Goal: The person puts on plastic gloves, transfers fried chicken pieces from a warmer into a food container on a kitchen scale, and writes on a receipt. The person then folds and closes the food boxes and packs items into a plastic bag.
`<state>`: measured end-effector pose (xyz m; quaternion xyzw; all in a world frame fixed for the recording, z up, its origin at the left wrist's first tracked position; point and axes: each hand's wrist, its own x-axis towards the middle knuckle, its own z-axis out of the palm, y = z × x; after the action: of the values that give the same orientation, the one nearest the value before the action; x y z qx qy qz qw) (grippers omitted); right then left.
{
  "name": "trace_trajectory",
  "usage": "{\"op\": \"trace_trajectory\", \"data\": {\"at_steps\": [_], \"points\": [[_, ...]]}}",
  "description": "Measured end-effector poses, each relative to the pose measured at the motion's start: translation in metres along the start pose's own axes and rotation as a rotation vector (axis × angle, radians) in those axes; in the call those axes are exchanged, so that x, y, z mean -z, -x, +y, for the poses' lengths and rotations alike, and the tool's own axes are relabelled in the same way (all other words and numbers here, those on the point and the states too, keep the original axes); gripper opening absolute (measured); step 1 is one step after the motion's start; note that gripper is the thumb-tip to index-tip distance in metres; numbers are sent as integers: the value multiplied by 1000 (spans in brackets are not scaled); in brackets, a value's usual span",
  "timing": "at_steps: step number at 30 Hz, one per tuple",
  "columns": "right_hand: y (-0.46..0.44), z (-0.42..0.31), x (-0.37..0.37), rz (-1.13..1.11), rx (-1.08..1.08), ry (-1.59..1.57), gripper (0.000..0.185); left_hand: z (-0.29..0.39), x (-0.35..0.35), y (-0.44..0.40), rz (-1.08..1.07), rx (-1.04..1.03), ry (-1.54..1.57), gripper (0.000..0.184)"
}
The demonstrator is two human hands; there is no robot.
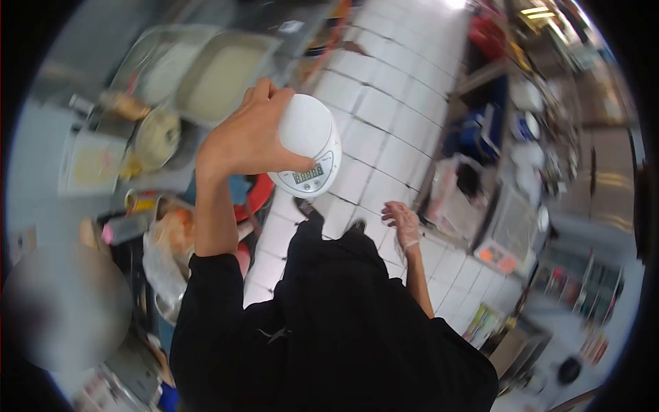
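Observation:
My left hand (pixel 248 134) grips a white digital kitchen scale (pixel 306 125) by its side, with the thumb beside the small grey display. The scale is held up over the floor, its round weighing plate bare and facing me. Digits show on the display, too small to read surely. My right hand (pixel 403 223), in a thin clear glove, hangs low on the right. Its fingers are apart, and nothing is visible in it.
On the left counter are a tub of pale liquid (pixel 223 75), a bowl (pixel 158 137) and a white board (pixel 93 163). Shelves at right hold a blue container (pixel 480 130) and a plastic bag (pixel 456 192). A white tiled floor (pixel 384 103) runs between.

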<state>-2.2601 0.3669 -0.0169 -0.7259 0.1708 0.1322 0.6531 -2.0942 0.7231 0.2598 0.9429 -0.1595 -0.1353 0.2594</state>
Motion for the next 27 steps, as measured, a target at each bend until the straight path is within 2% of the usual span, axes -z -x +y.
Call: {"op": "trace_trajectory", "data": {"at_steps": [5,9,12,15,18,21,24,26,27], "points": [[134,46,82,278,80,-147,34,182,-89,-22,59,-524,-150,90],[271,115,164,509,153,-182,39,357,-195,13,-74,-861,-196,89],[363,182,240,700,143,-343,40,482,-277,58,-158,-1077,-259,91],[449,219,327,880,99,-481,41,611,-352,75,-280,-1210,-278,96],[522,250,427,1015,146,-600,39,718,-422,99,-237,-1305,-258,93],[564,320,532,1151,18,-665,42,810,-481,101,-277,-1261,-324,97],[607,408,623,1169,47,-1023,47,895,-542,81,-284,-1234,-382,97],[643,481,658,1137,155,-1350,55,940,-583,56,-178,-1276,-307,93],[656,511,671,1216,122,-1417,61,965,-606,39,-125,-1300,-270,92]]}}
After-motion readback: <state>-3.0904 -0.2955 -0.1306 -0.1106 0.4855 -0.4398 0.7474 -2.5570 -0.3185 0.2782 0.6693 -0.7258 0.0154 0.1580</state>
